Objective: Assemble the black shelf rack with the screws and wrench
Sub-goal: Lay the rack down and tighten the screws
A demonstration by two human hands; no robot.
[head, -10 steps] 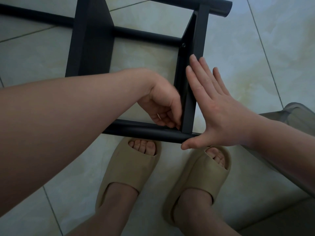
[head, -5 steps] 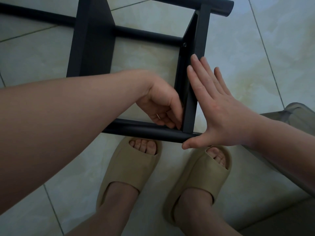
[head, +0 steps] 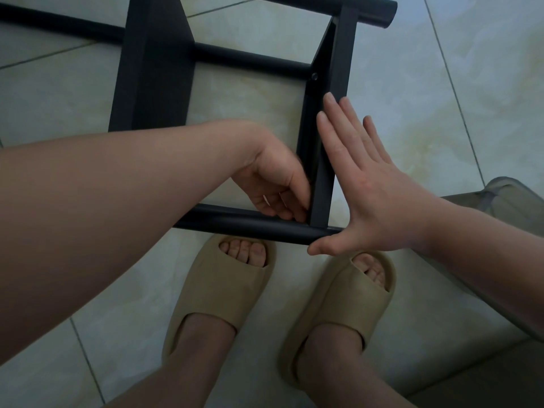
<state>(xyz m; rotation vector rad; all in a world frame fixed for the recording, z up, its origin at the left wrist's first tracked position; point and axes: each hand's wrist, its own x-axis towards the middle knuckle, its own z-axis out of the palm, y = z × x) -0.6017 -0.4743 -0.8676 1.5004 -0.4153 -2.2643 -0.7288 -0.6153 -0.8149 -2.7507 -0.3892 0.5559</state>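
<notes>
Left hand (head: 273,187): fingers curled tight into the inner corner where the near round tube (head: 250,223) meets the flat upright bar (head: 323,184). A pale sliver shows between the fingers, but whether they pinch a screw or a wrench cannot be told. Right hand (head: 379,201): flat, fingers straight and together, pressed on the bar's outer face directly across from the left hand, thumb stretched along the underside of the near tube's end. Nearer than the grip: tan slide sandals (head: 223,293) on two bare feet, toes just short of the tube, on a pale tiled floor (head: 441,113). Beyond the grip: the rest of the black shelf rack (head: 156,83). The bar runs away from the hands to a second round tube (head: 253,58), with one dark screw head (head: 314,76) at that joint, then on to a thicker far tube (head: 368,10). Left of the grip, past the forearm: a wide black panel (head: 153,39) crossing the tubes.
</notes>
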